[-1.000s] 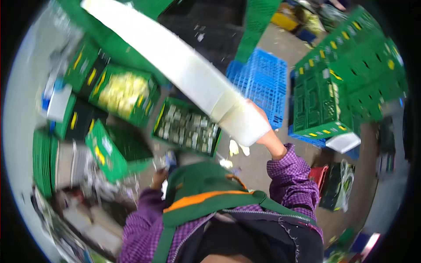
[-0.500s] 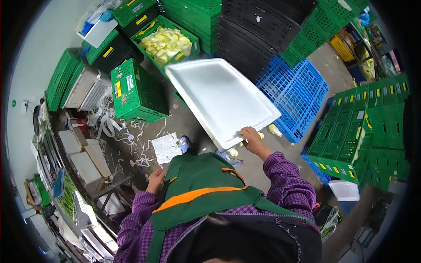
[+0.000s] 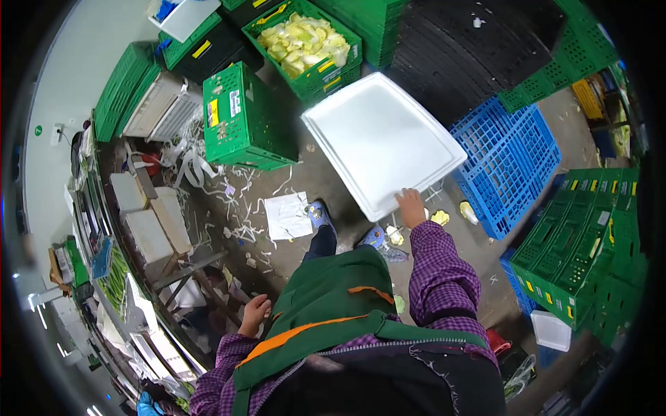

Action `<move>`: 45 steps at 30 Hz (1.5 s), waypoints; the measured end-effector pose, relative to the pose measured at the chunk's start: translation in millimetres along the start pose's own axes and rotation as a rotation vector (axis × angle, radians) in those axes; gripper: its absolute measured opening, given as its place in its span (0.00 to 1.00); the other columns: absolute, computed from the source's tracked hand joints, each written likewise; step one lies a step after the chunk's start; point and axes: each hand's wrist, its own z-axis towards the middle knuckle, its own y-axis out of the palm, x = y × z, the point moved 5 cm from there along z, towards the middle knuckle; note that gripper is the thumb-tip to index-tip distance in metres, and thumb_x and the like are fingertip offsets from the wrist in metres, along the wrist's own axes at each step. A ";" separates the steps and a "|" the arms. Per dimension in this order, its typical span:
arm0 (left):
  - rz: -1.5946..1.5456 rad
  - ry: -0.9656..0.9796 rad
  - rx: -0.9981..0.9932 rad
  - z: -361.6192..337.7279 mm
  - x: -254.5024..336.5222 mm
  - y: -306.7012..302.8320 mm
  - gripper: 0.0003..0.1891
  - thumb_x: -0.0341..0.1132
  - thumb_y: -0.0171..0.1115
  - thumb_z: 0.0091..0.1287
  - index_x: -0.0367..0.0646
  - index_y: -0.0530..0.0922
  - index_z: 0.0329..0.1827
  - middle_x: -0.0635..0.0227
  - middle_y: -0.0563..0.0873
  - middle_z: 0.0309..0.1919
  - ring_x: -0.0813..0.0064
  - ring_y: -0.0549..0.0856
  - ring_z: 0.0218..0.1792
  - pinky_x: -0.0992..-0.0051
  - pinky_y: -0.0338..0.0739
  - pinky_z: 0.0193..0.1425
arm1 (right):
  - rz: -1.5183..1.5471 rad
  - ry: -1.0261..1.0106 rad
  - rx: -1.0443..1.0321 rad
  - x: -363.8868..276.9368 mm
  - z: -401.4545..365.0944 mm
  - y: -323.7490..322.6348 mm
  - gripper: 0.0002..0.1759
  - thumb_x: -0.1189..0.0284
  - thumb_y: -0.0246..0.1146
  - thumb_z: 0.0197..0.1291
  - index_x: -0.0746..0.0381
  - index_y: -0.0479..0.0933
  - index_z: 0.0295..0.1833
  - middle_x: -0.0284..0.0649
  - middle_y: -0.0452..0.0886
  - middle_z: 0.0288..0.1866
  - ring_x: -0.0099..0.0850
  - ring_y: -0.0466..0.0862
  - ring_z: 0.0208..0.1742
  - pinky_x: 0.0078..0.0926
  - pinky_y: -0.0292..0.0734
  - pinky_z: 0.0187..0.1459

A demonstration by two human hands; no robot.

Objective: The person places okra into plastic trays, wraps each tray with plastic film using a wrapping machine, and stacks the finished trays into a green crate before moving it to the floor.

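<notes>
A large white lid-like tray point(image 3: 385, 142) with a raised rim lies slanted in front of me, over the floor. My right hand point(image 3: 411, 208) grips its near corner, the fingers bent over the rim. At my left side hangs my left hand point(image 3: 255, 315), its fingers loosely curled and nothing in them, close to the green apron point(image 3: 333, 291). Beyond the tray's far corner stands a green crate point(image 3: 309, 82) full of pale yellow-green leaves point(image 3: 303, 43).
A green crate point(image 3: 246, 125) stands on its side to the left. Stacked blue pallets point(image 3: 510, 170) lie right of the tray, near tall black crates point(image 3: 472, 55). Green crates point(image 3: 572, 239) are stacked at the right. Paper strips point(image 3: 239, 208) and leaf scraps point(image 3: 440, 218) litter the floor.
The white tray has turned and dropped to a flatter pose, my right hand still at its corner. The whole view has shifted, and both shoes now show. My left hand stays free.
</notes>
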 end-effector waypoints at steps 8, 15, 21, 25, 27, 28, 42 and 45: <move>0.274 0.064 0.033 -1.6 -14.1 -4.2 0.18 0.37 0.59 0.64 0.33 0.77 0.52 0.62 0.84 0.44 0.71 0.81 0.48 0.75 0.72 0.54 | 0.378 0.161 -0.743 -60.5 -78.5 74.2 0.20 0.71 0.57 0.51 0.60 0.74 0.53 0.53 0.79 0.46 0.48 0.79 0.48 0.42 0.73 0.49; 0.171 0.159 0.096 51.1 29.0 -22.9 0.19 0.39 0.62 0.62 0.34 0.78 0.51 0.60 0.84 0.44 0.73 0.82 0.46 0.75 0.74 0.52 | 0.592 0.230 -0.749 -123.8 -82.0 81.2 0.19 0.73 0.54 0.50 0.64 0.77 0.49 0.54 0.80 0.44 0.50 0.79 0.46 0.42 0.73 0.49; -0.022 0.224 0.184 101.3 50.6 -75.7 0.20 0.38 0.63 0.60 0.34 0.77 0.51 0.59 0.85 0.42 0.73 0.83 0.43 0.76 0.75 0.50 | 1.085 0.415 -1.044 -169.6 17.6 57.5 0.27 0.55 0.46 0.66 0.64 0.72 0.58 0.51 0.76 0.55 0.40 0.77 0.53 0.32 0.71 0.54; -0.347 0.136 0.274 108.2 32.9 -121.6 0.19 0.35 0.62 0.61 0.34 0.76 0.53 0.64 0.84 0.38 0.76 0.82 0.36 0.78 0.76 0.39 | 0.922 0.085 -1.108 -237.4 124.3 12.1 0.27 0.53 0.47 0.67 0.63 0.71 0.60 0.45 0.77 0.56 0.33 0.77 0.53 0.27 0.70 0.54; -0.548 0.076 0.299 104.0 19.1 -134.0 0.18 0.33 0.62 0.62 0.34 0.75 0.53 0.66 0.83 0.37 0.78 0.81 0.34 0.79 0.76 0.35 | 0.931 0.092 -1.151 -262.1 154.7 9.6 0.26 0.55 0.50 0.66 0.64 0.72 0.58 0.46 0.77 0.55 0.32 0.77 0.52 0.27 0.70 0.54; -0.650 0.050 0.287 103.2 11.3 -137.9 0.18 0.32 0.62 0.62 0.35 0.74 0.54 0.67 0.83 0.36 0.78 0.80 0.32 0.79 0.75 0.33 | 0.955 0.126 -1.179 -274.9 172.2 9.3 0.24 0.57 0.52 0.64 0.64 0.73 0.56 0.47 0.78 0.54 0.31 0.77 0.51 0.27 0.70 0.53; -0.424 -0.033 0.418 165.8 66.9 -255.6 0.21 0.37 0.63 0.60 0.35 0.75 0.54 0.59 0.84 0.44 0.72 0.83 0.45 0.74 0.78 0.49 | 0.761 -0.253 -0.690 -501.3 439.7 36.8 0.15 0.68 0.61 0.55 0.65 0.79 0.46 0.44 0.83 0.40 0.37 0.82 0.41 0.30 0.75 0.44; -0.565 -0.070 0.474 180.2 105.3 -313.3 0.21 0.37 0.64 0.60 0.34 0.75 0.54 0.60 0.84 0.44 0.73 0.83 0.43 0.74 0.79 0.46 | 0.634 -0.419 -0.685 -553.7 489.6 45.5 0.11 0.67 0.62 0.54 0.63 0.82 0.38 0.44 0.83 0.34 0.39 0.82 0.37 0.32 0.76 0.41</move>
